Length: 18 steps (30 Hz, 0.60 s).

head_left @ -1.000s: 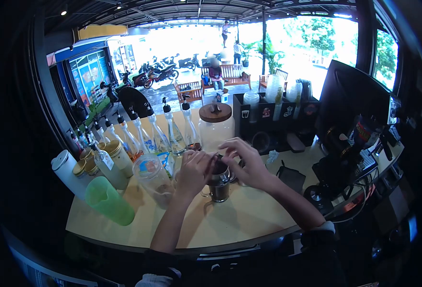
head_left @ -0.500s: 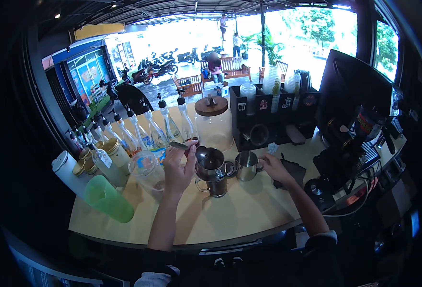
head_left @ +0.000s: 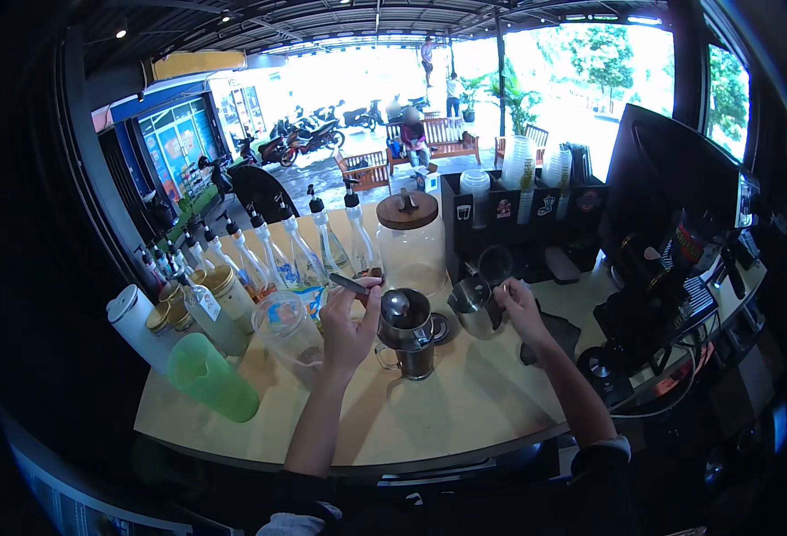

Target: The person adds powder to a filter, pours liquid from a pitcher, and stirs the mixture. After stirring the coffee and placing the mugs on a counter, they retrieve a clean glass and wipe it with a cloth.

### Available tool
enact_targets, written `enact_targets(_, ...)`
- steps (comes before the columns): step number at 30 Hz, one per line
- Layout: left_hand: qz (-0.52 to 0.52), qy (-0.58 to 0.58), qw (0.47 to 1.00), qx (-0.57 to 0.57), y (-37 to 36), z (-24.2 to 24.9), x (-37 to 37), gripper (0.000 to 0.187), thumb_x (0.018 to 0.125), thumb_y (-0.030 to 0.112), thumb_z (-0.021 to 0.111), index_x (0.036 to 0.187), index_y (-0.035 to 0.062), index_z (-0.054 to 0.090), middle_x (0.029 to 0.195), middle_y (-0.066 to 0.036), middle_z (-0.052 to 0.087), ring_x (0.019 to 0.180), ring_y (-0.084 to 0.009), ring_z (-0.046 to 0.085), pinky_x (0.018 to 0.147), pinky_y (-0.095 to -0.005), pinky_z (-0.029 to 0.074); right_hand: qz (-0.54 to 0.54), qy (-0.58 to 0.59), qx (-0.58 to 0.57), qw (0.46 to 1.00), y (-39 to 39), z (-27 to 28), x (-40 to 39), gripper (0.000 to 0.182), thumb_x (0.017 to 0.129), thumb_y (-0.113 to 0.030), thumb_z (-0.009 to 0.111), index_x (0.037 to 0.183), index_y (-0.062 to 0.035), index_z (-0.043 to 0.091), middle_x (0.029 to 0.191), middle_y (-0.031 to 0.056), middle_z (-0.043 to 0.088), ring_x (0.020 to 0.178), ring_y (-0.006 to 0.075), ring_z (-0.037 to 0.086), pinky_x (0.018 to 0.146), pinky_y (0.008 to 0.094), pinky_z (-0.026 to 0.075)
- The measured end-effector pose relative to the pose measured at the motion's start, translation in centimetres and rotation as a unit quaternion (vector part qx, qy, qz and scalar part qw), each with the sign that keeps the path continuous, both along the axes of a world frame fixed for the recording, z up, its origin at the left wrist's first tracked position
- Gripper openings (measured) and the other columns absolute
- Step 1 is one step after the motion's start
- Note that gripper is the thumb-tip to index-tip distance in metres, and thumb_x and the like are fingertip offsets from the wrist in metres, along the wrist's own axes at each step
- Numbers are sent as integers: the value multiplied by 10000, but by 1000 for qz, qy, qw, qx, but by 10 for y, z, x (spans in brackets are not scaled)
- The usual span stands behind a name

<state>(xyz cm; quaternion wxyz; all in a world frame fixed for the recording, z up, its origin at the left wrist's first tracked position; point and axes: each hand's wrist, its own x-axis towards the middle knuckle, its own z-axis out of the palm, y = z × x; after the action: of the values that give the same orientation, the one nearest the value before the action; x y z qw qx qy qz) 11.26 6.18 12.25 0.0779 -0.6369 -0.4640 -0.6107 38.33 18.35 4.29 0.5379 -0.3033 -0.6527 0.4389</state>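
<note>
My left hand [head_left: 349, 329] is closed around the handle of a spoon [head_left: 396, 305]. The spoon's rounded bowl hangs over the mouth of a dark metal filter cup [head_left: 408, 338], which sits on top of a clear glass mug [head_left: 416, 364]. Whatever lies inside the filter cup is too dark to make out. To the right, my right hand [head_left: 522, 305] grips a steel milk pitcher [head_left: 474, 308] by its handle. The pitcher leans toward the filter cup but stays apart from it; its contents do not show.
A green pitcher [head_left: 213, 380], a clear plastic jug [head_left: 288, 326] and pump bottles [head_left: 331, 241] stand left. A wooden-lidded glass jar [head_left: 408, 246] and a black cup holder [head_left: 527, 234] are behind. A black machine [head_left: 661, 188] and dark cloth [head_left: 554, 335] sit right.
My right hand has raised the milk pitcher slightly and tipped it to the left. The spoon has turned a little over the filter cup. The whole view has shifted slightly.
</note>
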Motion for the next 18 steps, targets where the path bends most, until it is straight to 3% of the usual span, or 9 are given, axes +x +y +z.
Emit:
enact_targets(4, -4, -13, 1000, -3, -1, 1, -1, 127, 825, 103, 629, 928, 34, 660, 675, -70, 627, 684, -203, 586, 681, -344, 449, -11, -36, 43, 998, -1, 48, -5, 132, 928, -118, 542, 829, -44, 498, 714, -40, 502, 649, 11, 459, 566, 195, 387)
enact_targets(10, -3, -23, 1000, 7, 2, -2, -5, 114, 824, 98, 631, 913, 31, 654, 678, -61, 630, 687, -195, 584, 679, -340, 448, 87, -6, 40, 995, -16, 106, -31, 149, 892, -89, 598, 826, -33, 476, 708, -39, 491, 654, -6, 484, 564, 163, 420)
enact_targets(18, -13, -26, 1000, 12, 7, -7, -7, 108, 816, 80, 638, 910, 27, 650, 710, -70, 635, 694, -196, 584, 690, -343, 451, 83, -114, 80, 987, -17, 129, -54, 166, 876, -75, 608, 815, -35, 459, 699, -41, 465, 658, -6, 479, 575, 173, 433)
